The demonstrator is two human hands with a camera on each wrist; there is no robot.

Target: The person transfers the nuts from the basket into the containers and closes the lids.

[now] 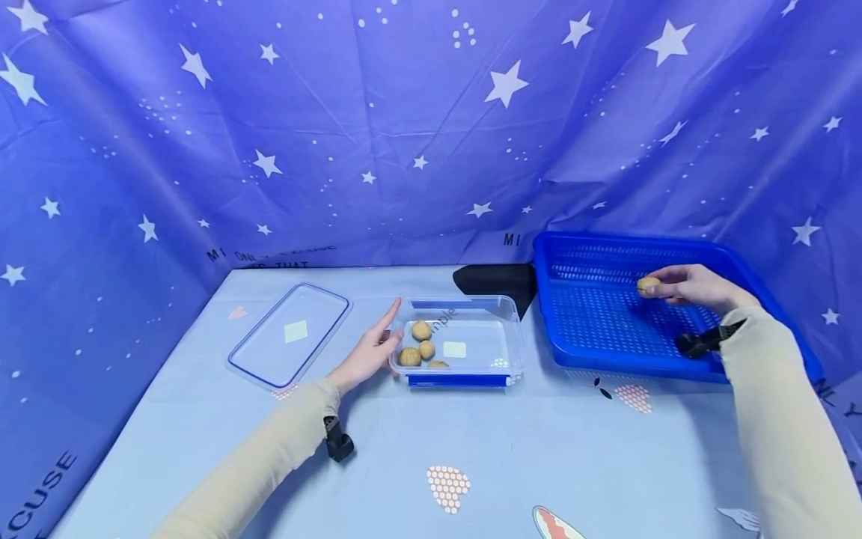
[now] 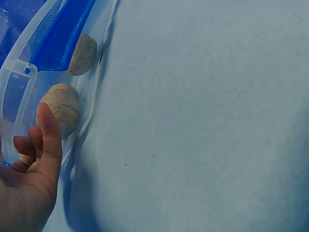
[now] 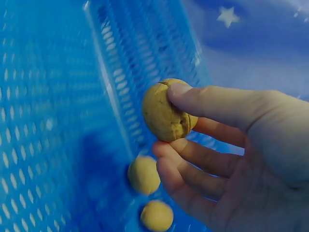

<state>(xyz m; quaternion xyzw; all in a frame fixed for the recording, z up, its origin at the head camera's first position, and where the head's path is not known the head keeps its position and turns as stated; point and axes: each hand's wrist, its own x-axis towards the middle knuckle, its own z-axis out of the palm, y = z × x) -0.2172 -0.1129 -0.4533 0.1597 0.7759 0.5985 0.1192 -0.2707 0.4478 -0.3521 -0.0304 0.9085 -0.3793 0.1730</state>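
The right hand [image 1: 700,288] pinches a walnut [image 1: 648,286] between thumb and fingers over the blue basket [image 1: 609,359]. In the right wrist view the same walnut [image 3: 166,111] is held, and two round nuts [image 3: 145,175] [image 3: 157,216] lie in the basket below the fingers. The left hand [image 1: 367,355] touches the left end of a clear plastic box [image 1: 471,367], its index finger pointing up and extended. Several walnuts [image 1: 410,357] lie in the left part of the box. In the left wrist view the hand [image 2: 38,164] is against the box wall beside a walnut [image 2: 60,108].
A clear lid with a blue seal [image 1: 289,337] lies flat left of the box. Something black [image 1: 494,279] lies between box and basket. A starry blue cloth [image 1: 404,112] hangs behind the table, and a light blue cloth [image 1: 377,479] covers it.
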